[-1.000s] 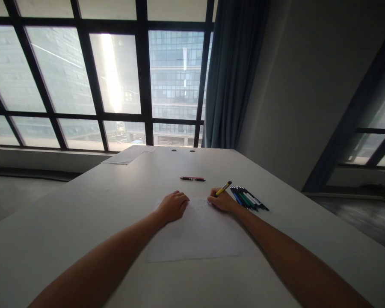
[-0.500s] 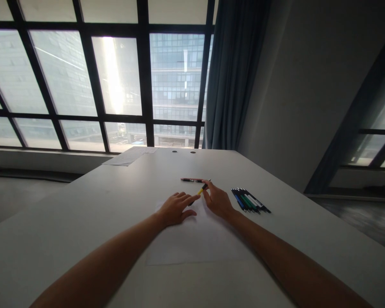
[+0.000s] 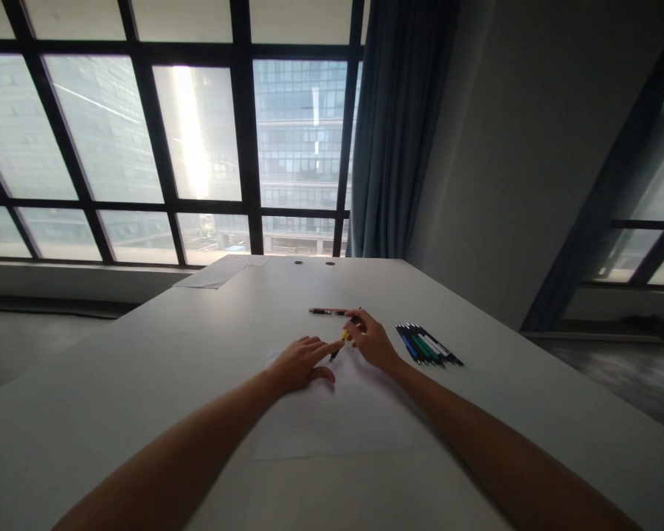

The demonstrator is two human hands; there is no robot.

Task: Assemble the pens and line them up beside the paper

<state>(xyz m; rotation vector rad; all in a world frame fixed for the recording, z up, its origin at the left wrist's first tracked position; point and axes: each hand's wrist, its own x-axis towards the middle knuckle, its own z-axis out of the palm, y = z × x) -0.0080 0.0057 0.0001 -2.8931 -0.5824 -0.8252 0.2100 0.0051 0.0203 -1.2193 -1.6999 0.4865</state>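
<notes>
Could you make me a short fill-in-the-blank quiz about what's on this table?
1. The right hand holds a pen whose barrel is ____ in colour.
2. The left hand rests flat on a sheet of ____.
3. A row of pens lies on the table to the ____ of the right hand.
4. A single red pen lies beyond the hands, toward the ____.

Missing words: yellow; paper; right; window
</notes>
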